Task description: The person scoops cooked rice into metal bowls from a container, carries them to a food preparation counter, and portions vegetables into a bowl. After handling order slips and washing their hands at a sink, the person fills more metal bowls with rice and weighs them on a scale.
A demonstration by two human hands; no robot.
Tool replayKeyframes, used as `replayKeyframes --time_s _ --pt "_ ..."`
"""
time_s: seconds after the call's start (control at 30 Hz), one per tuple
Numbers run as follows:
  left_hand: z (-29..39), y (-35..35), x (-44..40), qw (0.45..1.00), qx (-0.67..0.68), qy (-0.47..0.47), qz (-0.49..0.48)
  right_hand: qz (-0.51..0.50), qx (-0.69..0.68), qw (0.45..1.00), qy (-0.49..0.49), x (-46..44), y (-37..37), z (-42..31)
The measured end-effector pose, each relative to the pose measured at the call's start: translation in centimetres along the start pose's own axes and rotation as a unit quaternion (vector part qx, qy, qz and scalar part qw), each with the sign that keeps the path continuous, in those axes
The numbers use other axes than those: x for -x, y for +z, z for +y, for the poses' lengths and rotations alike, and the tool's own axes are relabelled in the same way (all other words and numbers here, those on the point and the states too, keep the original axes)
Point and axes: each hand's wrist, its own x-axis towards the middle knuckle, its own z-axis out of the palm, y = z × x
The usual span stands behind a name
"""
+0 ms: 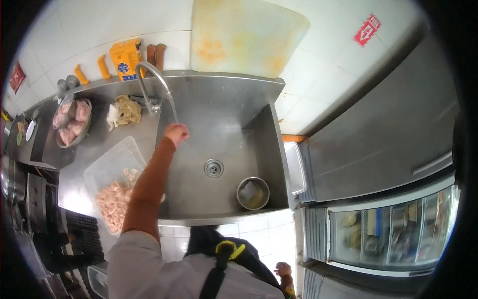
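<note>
My left hand (177,133) is stretched out over the sink (234,144), just below the spout of the curved faucet (158,74). Its fingers are curled in, and nothing shows in them. A thin stream of water seems to run from the spout onto it. Down at my right side hangs my right hand (283,270), with loosely bent fingers somewhat apart and nothing in it. Left of my forearm, a clear plastic tub (130,145) holds pieces of raw meat (114,199). A round metal pot (253,193) with cloudy liquid sits in the sink's near right corner.
Metal bowls (85,135) with bagged meat stand on the left counter, near a crumpled tan cloth (128,109). A yellow box (126,59) and knife handles (103,67) line the wall. A cutting board (244,37) leans behind the sink. A glass-door fridge (388,231) is at right.
</note>
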Motion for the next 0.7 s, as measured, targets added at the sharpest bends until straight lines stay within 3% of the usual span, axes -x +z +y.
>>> replayKeyframes --time_s 0.17,0.27,0.33,0.4,0.47,0.5,0.6,0.67,0.7 --pt "-0.3 0.8 -3.2 0.997 0.067 -0.003 0.044 0.031 -0.031 0.998 -0.046 0.6 1.3 -2.4" --pt "0.7 1.6 -2.8 0.994 -0.048 0.005 0.099 -0.004 0.028 0.997 -0.073 -0.3 2.8 1.3" --pt "-2.5 -1.8 -6.9 0.939 -0.296 0.162 0.071 -0.036 0.146 0.978 -0.142 -2.7 3.8 6.3" --pt "-2.9 -2.5 -7.7 0.920 -0.328 0.201 0.076 0.016 0.072 0.997 -0.009 6.2 4.7 -1.7" --pt "-1.4 -1.3 -5.1 0.974 -0.152 0.119 0.121 -0.003 0.066 0.998 0.016 6.9 4.9 -0.6" --pt "-1.0 -1.3 -4.9 0.984 -0.122 0.107 0.072 -0.014 0.063 0.998 0.027 7.0 4.8 0.2" --pt "-0.4 -2.4 -5.5 0.997 -0.026 0.059 -0.044 -0.027 0.225 0.955 -0.194 5.7 3.8 4.8" --pt "0.8 -1.7 -3.1 0.996 0.043 0.008 -0.080 -0.041 0.281 0.935 -0.212 1.7 3.5 9.6" --pt "1.2 -2.5 -4.0 0.981 -0.184 0.047 -0.036 -0.048 0.288 0.933 -0.210 -0.2 3.3 12.0"
